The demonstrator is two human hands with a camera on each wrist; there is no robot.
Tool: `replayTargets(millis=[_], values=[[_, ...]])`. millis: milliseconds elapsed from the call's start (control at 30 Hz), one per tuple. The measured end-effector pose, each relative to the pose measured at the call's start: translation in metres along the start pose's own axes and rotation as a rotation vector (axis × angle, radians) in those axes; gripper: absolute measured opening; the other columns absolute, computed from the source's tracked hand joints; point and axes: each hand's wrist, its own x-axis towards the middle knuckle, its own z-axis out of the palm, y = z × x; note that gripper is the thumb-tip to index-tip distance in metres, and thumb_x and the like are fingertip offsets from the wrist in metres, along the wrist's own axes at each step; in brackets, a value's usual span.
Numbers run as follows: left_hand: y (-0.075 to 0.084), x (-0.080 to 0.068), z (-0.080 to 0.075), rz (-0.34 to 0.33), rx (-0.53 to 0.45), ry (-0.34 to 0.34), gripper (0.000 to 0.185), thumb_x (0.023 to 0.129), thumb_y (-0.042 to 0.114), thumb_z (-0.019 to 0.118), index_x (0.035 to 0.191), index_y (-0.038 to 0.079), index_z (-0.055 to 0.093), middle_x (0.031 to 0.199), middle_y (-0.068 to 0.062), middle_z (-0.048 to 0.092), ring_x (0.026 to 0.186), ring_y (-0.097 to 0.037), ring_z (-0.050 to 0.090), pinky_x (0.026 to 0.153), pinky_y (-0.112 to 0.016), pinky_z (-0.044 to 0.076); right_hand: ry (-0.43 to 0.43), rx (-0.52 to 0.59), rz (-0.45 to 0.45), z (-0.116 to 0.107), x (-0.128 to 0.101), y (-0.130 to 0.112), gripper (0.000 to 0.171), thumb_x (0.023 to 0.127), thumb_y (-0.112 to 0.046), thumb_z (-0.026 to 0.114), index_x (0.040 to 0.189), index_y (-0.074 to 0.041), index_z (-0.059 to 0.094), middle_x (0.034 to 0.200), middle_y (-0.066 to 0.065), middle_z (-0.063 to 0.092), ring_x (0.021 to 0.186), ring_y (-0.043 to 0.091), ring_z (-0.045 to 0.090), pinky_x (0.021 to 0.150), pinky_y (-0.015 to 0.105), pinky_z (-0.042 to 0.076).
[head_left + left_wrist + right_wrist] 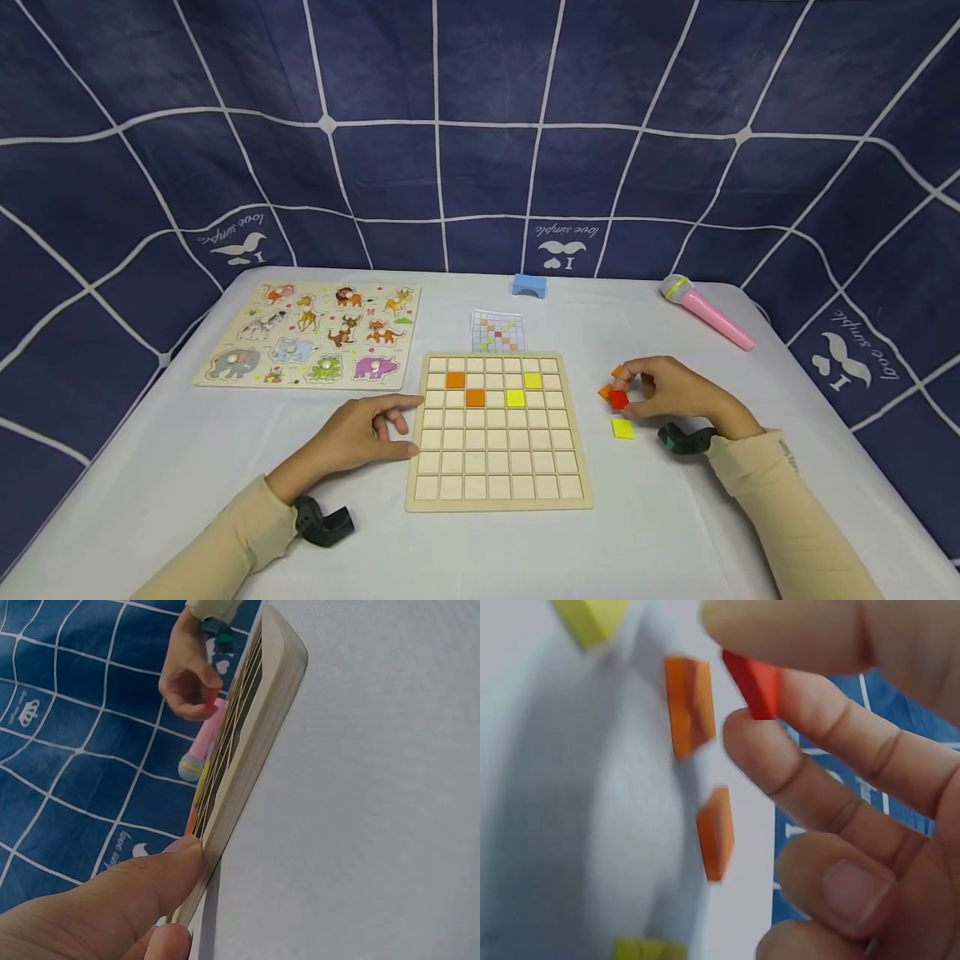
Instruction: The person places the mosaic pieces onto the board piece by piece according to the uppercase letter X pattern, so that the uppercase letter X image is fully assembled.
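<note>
A wooden grid board [497,506] lies before me, with two orange tiles [455,380] and two yellow tiles [532,380] set in its upper rows. My left hand [360,433] rests at the board's left edge, its thumb and index fingertip touching the side. Right of the board, my right hand [667,388] pinches a red square tile [759,684] between thumb and fingers. Loose orange tiles [691,705] lie close beside that hand, partly covered by it in the head view. A loose yellow tile [622,429] sits just nearer to me.
Behind the board lies a printed pattern card [498,332], with a blue arched block [529,286] farther back. An animal puzzle board [307,333] is at the left. A pink toy microphone [708,312] lies at the back right, before a dark blue checked cloth [487,167].
</note>
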Motion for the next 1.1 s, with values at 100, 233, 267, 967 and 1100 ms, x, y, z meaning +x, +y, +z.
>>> replayTargets(millis=[100, 233, 267, 967, 1100], values=[[-0.001, 0.0, -0.001, -0.007, 0.0, -0.002, 0.066, 0.083, 0.026, 0.096, 0.139, 0.003, 0.071, 0.09, 0.01, 0.069, 0.067, -0.006, 0.058, 0.062, -0.025, 0.046, 0.021, 0.002, -0.032, 0.005, 0.004, -0.003, 0.024, 0.083, -0.012, 0.094, 0.097, -0.014, 0.075, 0.091, -0.005, 0.067, 0.068, 0.014, 0.051, 0.068, 0.025, 0.041], [-0.001, 0.0, -0.001, -0.016, 0.001, -0.006, 0.066, 0.083, 0.026, 0.095, 0.14, 0.003, 0.071, 0.089, 0.009, 0.069, 0.067, -0.007, 0.058, 0.062, -0.025, 0.046, 0.015, 0.028, -0.052, 0.012, 0.009, -0.008, 0.023, 0.084, -0.008, 0.092, 0.099, -0.012, 0.075, 0.085, -0.004, 0.063, 0.069, 0.016, 0.051, 0.068, 0.026, 0.041], [-0.001, 0.0, -0.001, -0.017, 0.001, -0.006, 0.066, 0.083, 0.026, 0.095, 0.14, 0.003, 0.071, 0.09, 0.009, 0.069, 0.067, -0.007, 0.058, 0.062, -0.025, 0.046, 0.009, 0.038, -0.051, 0.014, 0.011, -0.009, 0.023, 0.084, -0.007, 0.091, 0.099, -0.012, 0.075, 0.085, -0.003, 0.063, 0.069, 0.016, 0.05, 0.067, 0.026, 0.04], [-0.001, -0.001, 0.0, -0.023, -0.001, -0.003, 0.067, 0.082, 0.026, 0.096, 0.14, 0.003, 0.07, 0.09, 0.009, 0.069, 0.067, -0.007, 0.058, 0.061, -0.025, 0.046, 0.033, 0.158, -0.11, 0.041, 0.034, -0.031, 0.022, 0.085, -0.006, 0.09, 0.102, -0.01, 0.077, 0.08, 0.006, 0.061, 0.063, 0.008, 0.046, 0.063, 0.025, 0.039], [-0.001, 0.0, 0.0, -0.021, 0.001, -0.002, 0.067, 0.082, 0.026, 0.096, 0.14, 0.003, 0.071, 0.09, 0.009, 0.069, 0.066, -0.007, 0.058, 0.061, -0.025, 0.046, 0.045, 0.162, -0.118, 0.044, 0.038, -0.038, 0.022, 0.085, -0.007, 0.091, 0.103, -0.009, 0.077, 0.087, 0.005, 0.065, 0.064, 0.009, 0.047, 0.064, 0.026, 0.039]])
